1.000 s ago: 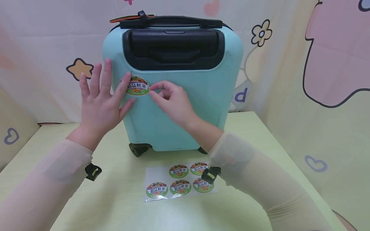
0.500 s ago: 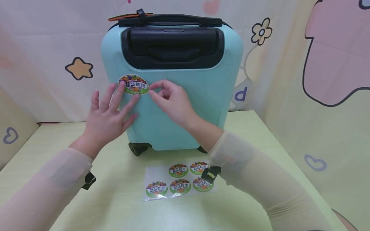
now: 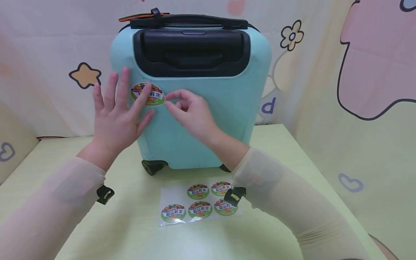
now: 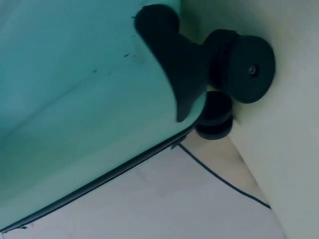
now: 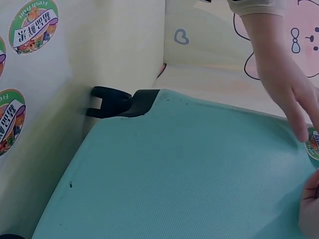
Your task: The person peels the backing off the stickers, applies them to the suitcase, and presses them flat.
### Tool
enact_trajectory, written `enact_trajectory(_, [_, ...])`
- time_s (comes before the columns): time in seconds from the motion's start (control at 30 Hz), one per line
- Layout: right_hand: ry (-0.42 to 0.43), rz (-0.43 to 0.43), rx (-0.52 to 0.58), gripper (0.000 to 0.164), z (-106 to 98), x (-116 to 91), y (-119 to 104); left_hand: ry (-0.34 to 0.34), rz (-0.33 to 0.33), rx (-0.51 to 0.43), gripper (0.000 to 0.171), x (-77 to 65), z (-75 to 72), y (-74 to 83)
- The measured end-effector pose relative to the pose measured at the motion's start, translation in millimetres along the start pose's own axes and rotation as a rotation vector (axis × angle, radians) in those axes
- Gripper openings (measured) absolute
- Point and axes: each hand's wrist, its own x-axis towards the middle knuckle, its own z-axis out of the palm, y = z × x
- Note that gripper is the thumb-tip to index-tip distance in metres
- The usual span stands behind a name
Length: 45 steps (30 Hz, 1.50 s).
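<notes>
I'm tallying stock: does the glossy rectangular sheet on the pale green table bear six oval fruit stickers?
No, the sheet bears five oval stickers, two above and three below.

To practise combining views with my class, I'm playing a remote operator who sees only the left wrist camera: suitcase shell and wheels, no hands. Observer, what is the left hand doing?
Observer: The left hand is spread at the suitcase, one of its fingers lying across an oval sticker.
Operator: And the right one?
Observer: The right hand pinches that sticker's edge.
Operator: Is anything lying in front of the suitcase?
Observer: Yes, a sheet bearing five similar stickers.
</notes>
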Motion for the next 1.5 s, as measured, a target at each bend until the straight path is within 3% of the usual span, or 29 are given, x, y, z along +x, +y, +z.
enact_trajectory(0.2, [-0.008, -0.006, 0.001, 0.021, 2, 1, 0, -0.001, 0.111, 0.032, 0.044, -20.8, 6.8, 1.1])
enact_trajectory(0.33, [-0.008, -0.006, 0.001, 0.021, 1, 0, 1, 0.012, 0.171, 0.033, 0.043, -23.0, 7.4, 1.9])
enact_trajectory(0.63, [-0.01, -0.005, -0.01, 0.022, 0, 1, 3, 0.016, 0.013, -0.023, 0.056, 6.1, 2.1, 5.6])
enact_trajectory(0.73, [-0.013, -0.012, -0.015, 0.022, 1, 1, 3, -0.005, 0.019, -0.008, 0.053, 3.1, 2.8, 8.0])
enact_trajectory(0.93, [-0.014, -0.021, -0.013, 0.024, 0, 0, 2, -0.02, 0.116, 0.026, 0.045, -14.4, 8.6, 11.3])
enact_trajectory(1.03, [-0.018, -0.022, -0.015, 0.026, -1, -1, 2, -0.006, 0.142, 0.009, 0.044, -16.3, 9.5, 11.3])
enact_trajectory(1.2, [-0.021, -0.024, -0.02, 0.026, -3, -2, 3, 0.011, 0.075, -0.041, 0.052, -3.3, 8.5, 10.7])
enact_trajectory(1.33, [-0.02, -0.034, -0.025, 0.027, -4, -2, 4, -0.008, 0.014, -0.023, 0.057, 7.2, 8.1, 11.7])
enact_trajectory(1.5, [-0.029, -0.031, -0.051, 0.029, -4, -4, 3, -0.025, 0.002, 0.005, 0.054, 4.6, 9.4, 14.1])
